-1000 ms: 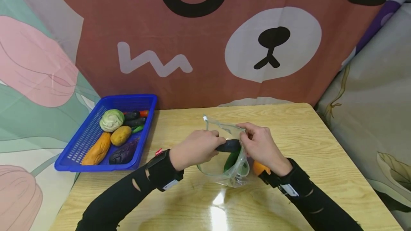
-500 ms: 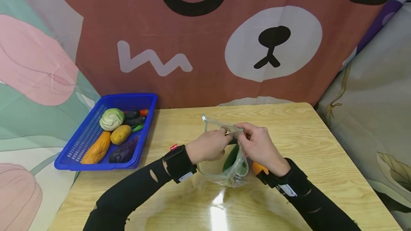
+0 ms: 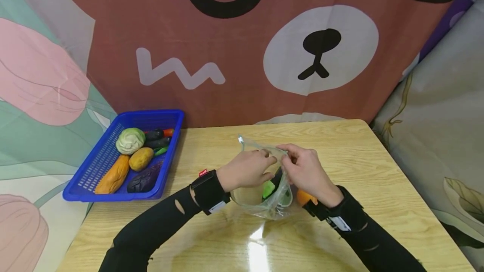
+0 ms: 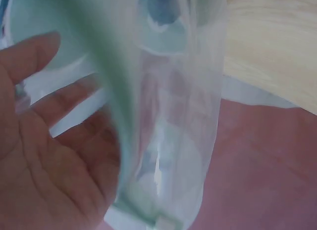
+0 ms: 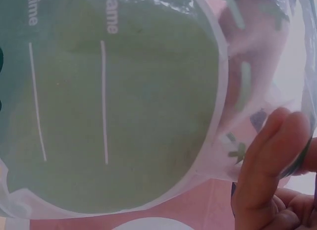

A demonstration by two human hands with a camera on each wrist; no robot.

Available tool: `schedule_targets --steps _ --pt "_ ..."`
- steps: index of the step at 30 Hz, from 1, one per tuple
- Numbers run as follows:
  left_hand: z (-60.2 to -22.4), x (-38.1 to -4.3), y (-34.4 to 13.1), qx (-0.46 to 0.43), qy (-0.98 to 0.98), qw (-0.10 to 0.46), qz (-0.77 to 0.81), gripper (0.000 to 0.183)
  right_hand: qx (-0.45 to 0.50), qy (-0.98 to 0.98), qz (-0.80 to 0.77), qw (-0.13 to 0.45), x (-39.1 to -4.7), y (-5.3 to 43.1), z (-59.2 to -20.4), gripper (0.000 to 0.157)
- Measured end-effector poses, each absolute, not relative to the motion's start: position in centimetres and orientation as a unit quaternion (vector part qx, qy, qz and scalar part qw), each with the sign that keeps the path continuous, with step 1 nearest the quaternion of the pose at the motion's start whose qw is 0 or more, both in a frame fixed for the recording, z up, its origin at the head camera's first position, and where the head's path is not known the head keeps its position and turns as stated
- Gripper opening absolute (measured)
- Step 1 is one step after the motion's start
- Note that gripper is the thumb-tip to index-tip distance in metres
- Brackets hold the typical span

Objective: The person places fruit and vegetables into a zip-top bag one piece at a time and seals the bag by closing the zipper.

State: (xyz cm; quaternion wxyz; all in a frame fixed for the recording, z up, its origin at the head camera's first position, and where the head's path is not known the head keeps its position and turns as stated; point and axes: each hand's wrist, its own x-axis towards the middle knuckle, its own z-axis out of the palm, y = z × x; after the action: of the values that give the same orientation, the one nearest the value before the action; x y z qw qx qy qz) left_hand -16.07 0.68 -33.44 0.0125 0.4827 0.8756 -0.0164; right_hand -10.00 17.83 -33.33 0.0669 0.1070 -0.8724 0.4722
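Note:
A clear zip bag point(image 3: 261, 211) with a green-tinted rim stands mouth up on the table. My right hand point(image 3: 308, 175) pinches its rim at the right. At the bag's mouth, my left hand point(image 3: 247, 169) has loosely bent fingers and holds nothing; in the left wrist view its palm point(image 4: 54, 161) faces the camera beside the rim. Below it, inside the bag, lies a dark eggplant point(image 3: 278, 176) with a bright green cap point(image 3: 268, 189). In the right wrist view the bag's green panel point(image 5: 143, 106) carries the printed words "name" and "time".
A blue basket point(image 3: 73, 194) at the left holds a cabbage point(image 3: 130, 140), a potato-like vegetable point(image 3: 141, 159), an orange squash-like one point(image 3: 113, 176), a dark purple one point(image 3: 145, 178) and several others. Something orange point(image 3: 305, 197) shows beside the right wrist. A printed cloth point(image 3: 242, 108) hangs behind the wooden table point(image 3: 325, 238).
My left hand has moved right to the bag's mouth and let go of the eggplant, which has dropped inside. The right hand has kept its pinch on the rim.

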Motion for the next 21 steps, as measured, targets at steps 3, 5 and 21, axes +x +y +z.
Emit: schedule_targets --steps 3,5,21 --pt "-32.6 -16.4 -0.1 0.478 0.878 -0.002 0.006 0.033 0.107 -0.871 0.476 0.066 -10.1 17.8 -33.4 0.029" --pt "-32.2 -16.6 -0.5 0.476 0.879 -0.006 0.026 0.033 0.104 -0.869 0.480 0.064 -10.2 17.8 -33.4 0.029" --pt "-27.7 -20.3 -8.2 0.413 0.892 -0.088 0.160 0.024 0.107 -0.874 0.467 0.075 -10.3 17.6 -33.3 0.029"
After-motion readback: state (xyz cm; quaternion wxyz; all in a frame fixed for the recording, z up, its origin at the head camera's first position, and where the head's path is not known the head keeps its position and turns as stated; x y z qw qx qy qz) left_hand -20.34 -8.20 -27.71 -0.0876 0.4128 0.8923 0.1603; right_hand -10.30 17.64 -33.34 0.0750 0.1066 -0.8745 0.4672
